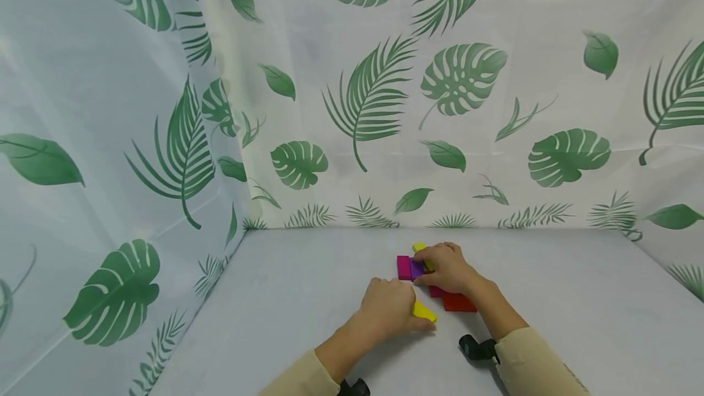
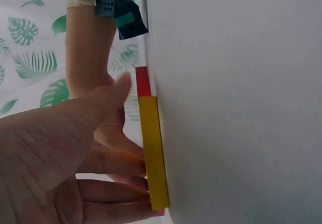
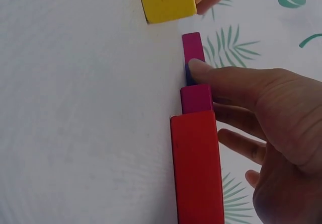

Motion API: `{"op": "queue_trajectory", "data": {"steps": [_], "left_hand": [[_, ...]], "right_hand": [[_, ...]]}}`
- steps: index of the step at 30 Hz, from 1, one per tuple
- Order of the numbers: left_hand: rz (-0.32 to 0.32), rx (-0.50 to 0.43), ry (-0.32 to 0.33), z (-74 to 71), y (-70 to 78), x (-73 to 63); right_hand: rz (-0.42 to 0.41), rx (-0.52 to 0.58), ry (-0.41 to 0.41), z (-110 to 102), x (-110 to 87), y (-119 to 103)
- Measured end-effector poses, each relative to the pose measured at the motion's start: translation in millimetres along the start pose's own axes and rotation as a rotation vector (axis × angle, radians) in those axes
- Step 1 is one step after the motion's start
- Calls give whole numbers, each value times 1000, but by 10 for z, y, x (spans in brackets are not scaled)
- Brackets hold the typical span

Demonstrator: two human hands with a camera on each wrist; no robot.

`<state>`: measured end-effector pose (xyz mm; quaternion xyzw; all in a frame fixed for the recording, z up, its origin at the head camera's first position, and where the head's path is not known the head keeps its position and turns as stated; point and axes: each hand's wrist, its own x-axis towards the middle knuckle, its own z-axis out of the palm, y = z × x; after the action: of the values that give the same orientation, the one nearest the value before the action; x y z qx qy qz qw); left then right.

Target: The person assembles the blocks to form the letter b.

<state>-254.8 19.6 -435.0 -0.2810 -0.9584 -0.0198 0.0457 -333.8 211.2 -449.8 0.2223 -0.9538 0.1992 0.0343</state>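
My right hand (image 1: 450, 267) pinches a small purple block (image 1: 416, 269) between thumb and fingers, low over the table. Against its left side stands a magenta block (image 1: 404, 267). A second magenta block (image 3: 196, 99) and a long red block (image 3: 197, 166) follow on the near side, partly under my right hand in the head view. Close by, my left hand (image 1: 387, 305) touches a yellow block (image 2: 153, 153) with its fingertips. In the left wrist view the thumb is spread apart from that block. Another yellow piece (image 1: 419, 247) shows behind my right fingers, partly hidden.
The blocks lie on a pale table (image 1: 308, 274). Leaf-printed cloth (image 1: 379, 188) rises behind it and along the left. Black wrist-worn devices (image 1: 476, 348) hang by both beige sleeves (image 1: 536, 362).
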Motion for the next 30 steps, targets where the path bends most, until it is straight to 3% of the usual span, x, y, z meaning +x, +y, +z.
{"op": "queue_trajectory", "data": {"steps": [4, 8, 15, 24, 30], "left_hand": [[-76, 18, 7, 10, 43, 11], [-91, 32, 4, 11, 44, 33], [-69, -1, -43, -28, -60, 36], [33, -63, -48, 20, -270, 49], [63, -229, -124, 89, -553, 75]], "right_hand": [[-9, -29, 12, 12, -1, 13], [-12, -41, 18, 6, 3, 20], [-20, -31, 20, 1, 23, 20], [-4, -15, 13, 1, 43, -8], [10, -8, -3, -20, 38, -21]]}}
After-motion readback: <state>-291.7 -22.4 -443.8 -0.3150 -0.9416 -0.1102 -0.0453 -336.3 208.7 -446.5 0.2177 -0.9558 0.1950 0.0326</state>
